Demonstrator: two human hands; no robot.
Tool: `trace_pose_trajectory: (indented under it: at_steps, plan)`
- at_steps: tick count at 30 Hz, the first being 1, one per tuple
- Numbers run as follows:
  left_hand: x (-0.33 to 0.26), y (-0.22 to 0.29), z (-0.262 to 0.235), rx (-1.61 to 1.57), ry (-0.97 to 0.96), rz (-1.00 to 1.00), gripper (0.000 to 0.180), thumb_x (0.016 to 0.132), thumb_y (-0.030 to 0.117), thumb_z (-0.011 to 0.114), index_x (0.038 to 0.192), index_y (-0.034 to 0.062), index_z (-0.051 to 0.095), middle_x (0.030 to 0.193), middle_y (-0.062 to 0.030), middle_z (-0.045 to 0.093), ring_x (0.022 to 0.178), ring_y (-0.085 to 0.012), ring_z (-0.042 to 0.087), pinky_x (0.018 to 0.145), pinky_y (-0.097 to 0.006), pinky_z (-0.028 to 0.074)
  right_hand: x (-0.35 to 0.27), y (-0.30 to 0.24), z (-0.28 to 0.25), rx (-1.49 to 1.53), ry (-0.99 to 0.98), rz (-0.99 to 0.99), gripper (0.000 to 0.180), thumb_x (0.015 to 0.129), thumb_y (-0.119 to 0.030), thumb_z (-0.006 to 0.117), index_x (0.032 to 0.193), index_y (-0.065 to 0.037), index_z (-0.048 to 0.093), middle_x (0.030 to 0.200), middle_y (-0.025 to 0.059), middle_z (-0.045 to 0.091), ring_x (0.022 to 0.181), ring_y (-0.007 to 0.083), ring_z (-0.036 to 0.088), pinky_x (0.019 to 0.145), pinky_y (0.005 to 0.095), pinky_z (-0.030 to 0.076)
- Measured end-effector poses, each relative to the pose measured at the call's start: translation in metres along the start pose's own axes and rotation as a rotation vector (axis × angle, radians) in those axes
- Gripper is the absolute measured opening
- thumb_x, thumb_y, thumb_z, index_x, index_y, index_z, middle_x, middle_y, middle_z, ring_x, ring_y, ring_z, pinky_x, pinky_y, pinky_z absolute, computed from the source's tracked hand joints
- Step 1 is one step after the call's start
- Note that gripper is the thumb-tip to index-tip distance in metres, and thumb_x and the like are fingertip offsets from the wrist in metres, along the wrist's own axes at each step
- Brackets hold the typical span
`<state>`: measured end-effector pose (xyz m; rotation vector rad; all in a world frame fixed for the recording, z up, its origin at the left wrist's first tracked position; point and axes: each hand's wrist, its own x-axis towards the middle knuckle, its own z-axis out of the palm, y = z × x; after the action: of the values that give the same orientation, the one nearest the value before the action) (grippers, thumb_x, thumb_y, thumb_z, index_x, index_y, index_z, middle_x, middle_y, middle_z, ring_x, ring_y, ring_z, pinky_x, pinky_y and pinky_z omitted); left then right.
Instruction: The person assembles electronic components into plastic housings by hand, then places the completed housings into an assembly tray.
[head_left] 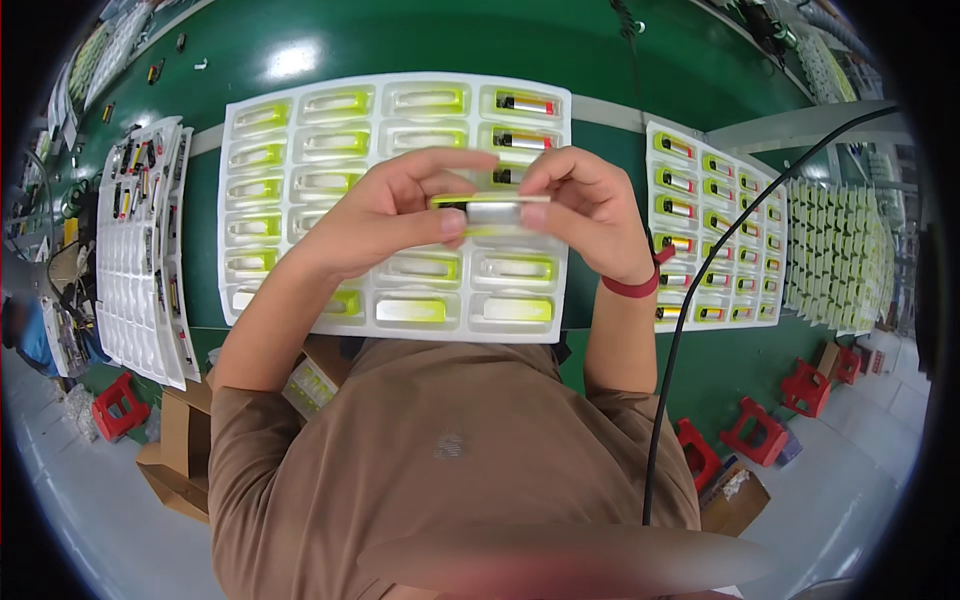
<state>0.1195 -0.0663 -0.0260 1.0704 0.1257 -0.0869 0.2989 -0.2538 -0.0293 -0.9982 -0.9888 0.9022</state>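
Observation:
Above the white tray (470,335), both my hands hold a yellow-green casing with a silver cylinder (492,212) in it, level and slightly blurred. My left hand (400,205) pinches the left end, thumb in front and fingers behind. At the right end my right hand (588,210) grips it between thumb and fingers; a red band circles that wrist. Shallow pockets in the tray hold yellow-green casings, most showing a pale hollow. In the upper right column, casings (525,103) contain a dark and silver cylinder with a red end. My hands cover the tray's middle.
Stacked trays (140,260) with small parts stand at left. Another tray (715,230) of filled casings lies at right, beside piled yellow-green pieces (840,255). A black cable (690,300) crosses in front on the right. Red stools (755,430) and cardboard boxes (180,450) are on the floor.

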Motion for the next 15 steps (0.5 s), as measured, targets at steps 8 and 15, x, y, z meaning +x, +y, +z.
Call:
trace_pose_trajectory:
  at_steps: [8,15]
  plan:
    - [0.004,-0.051,0.039,1.351,-0.175,0.397,0.013,0.083,0.014,0.073,0.094,0.009,0.068,0.1,-0.0066,0.061,0.1,-0.0274,0.061,0.085,-0.04,0.05,-0.046,0.015,-0.006,-1.039,0.117,0.096,0.009,0.084,-0.006,0.074,0.089,-0.001,0.069,0.084,0.0129,0.065,0.081,0.0325,0.062,0.074,0.0414,0.052]
    - [0.003,-0.066,0.044,1.604,-0.13,0.544,0.008,0.081,0.016,0.063,0.088,0.0131,0.066,0.091,-0.0026,0.06,0.097,-0.0195,0.06,0.081,-0.033,0.047,0.001,-0.005,-0.004,-1.058,0.029,0.075,0.024,0.081,-0.005,0.077,0.104,-0.002,0.068,0.094,0.0104,0.059,0.082,0.025,0.057,0.071,0.0355,0.048]
